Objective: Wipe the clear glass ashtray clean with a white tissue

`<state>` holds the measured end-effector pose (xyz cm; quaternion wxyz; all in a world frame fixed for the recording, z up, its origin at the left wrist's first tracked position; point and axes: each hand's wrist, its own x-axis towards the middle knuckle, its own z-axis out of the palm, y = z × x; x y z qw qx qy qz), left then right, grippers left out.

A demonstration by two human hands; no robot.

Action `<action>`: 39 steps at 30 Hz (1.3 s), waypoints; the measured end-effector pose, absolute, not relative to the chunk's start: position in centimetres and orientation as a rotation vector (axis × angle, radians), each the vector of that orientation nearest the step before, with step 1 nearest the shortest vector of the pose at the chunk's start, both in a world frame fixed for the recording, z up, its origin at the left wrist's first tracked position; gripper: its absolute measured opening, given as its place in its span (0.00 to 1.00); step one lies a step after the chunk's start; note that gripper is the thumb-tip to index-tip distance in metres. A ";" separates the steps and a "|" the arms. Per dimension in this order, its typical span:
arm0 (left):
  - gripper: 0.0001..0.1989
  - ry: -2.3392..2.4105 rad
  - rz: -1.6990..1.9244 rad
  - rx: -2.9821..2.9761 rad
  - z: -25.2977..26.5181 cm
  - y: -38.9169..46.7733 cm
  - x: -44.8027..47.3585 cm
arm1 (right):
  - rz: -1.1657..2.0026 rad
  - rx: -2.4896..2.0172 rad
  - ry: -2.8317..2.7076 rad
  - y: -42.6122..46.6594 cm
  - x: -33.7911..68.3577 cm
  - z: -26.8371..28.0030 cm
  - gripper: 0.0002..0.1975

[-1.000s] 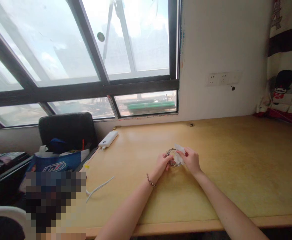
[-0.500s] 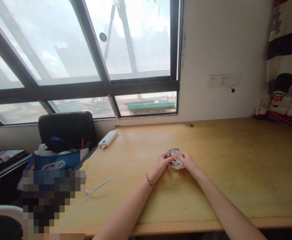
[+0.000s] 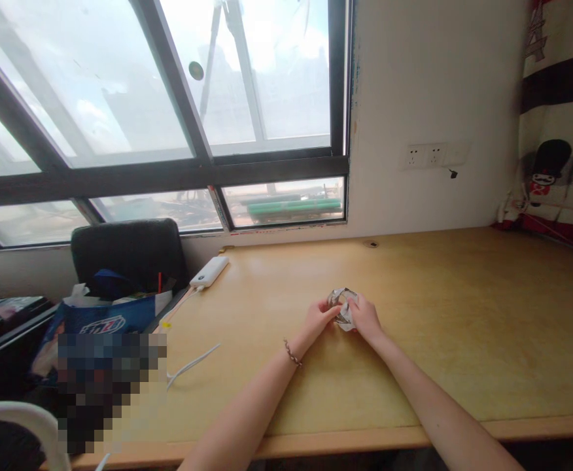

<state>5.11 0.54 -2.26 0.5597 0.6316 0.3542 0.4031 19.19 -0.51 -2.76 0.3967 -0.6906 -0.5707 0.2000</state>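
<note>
Both hands meet over the wooden table, fingers bent around a small crumpled white piece with dark markings (image 3: 349, 318). It looks like thin paper or cloth; which of the two I cannot tell. My left hand (image 3: 320, 318) grips its left side, thumb on top, with a braided bracelet on the wrist. On the right side, my right hand (image 3: 365, 318) pinches it with the thumb pressed toward the middle. Part of the piece is hidden by the fingers.
A white power bank (image 3: 210, 271) with a cable lies at the table's (image 3: 463, 314) left edge. Left of the table stand a black chair (image 3: 127, 252) and a blue bag (image 3: 85, 320). Behind are a window, wall sockets (image 3: 424, 156) and a patterned curtain (image 3: 556, 131).
The fingers have shifted slightly on the crumpled piece, and its folds look different, with a tan patch showing between the hands. The whole view has moved a little.
</note>
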 end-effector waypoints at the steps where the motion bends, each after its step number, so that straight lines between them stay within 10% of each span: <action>1: 0.19 0.761 0.955 1.471 -2.2 0.4 5.3 | 0.517 -1.769 -1.388 -0.5 19.2 -2.8 0.14; 19: 0.19 0.739 0.934 1.296 -1.9 0.8 4.7 | 0.795 -1.486 -1.161 -0.1 20.1 -2.2 0.23; 28: 0.23 0.739 0.986 1.322 -2.2 0.9 5.2 | 1.453 -1.261 -1.100 -0.6 19.2 -3.0 0.17; 39: 0.11 0.920 0.972 1.342 -2.0 0.7 4.7 | 0.212 -1.734 -1.680 -1.9 19.3 -1.9 0.14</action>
